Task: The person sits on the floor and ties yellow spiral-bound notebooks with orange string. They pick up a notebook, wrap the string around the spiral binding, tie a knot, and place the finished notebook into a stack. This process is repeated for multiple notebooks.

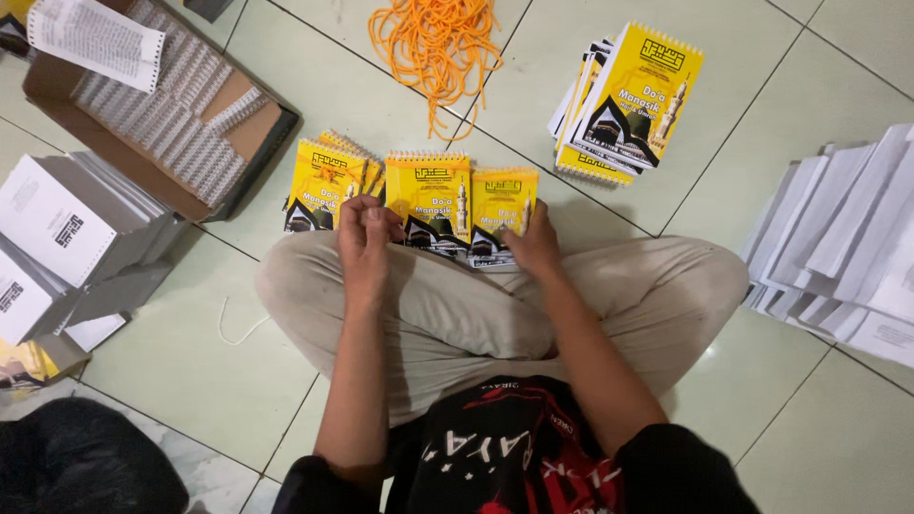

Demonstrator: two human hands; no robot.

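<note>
I sit cross-legged on a tiled floor. A row of small yellow spiral-bound booklets [430, 195] leans against my shins. My left hand [365, 231] is closed in a fist just in front of the middle booklet, between it and the left booklets [324, 183]; I cannot tell whether it holds anything. My right hand [535, 243] grips the lower edge of the rightmost booklet [502, 202]. A bundle of orange cords [436, 43] lies on the floor beyond the row.
A stack of the same yellow booklets [624, 100] lies at the upper right. White paper stacks [843, 243] sit at the right edge and others [57, 238] at the left. An open cardboard box of white spiral combs [167, 114] stands upper left.
</note>
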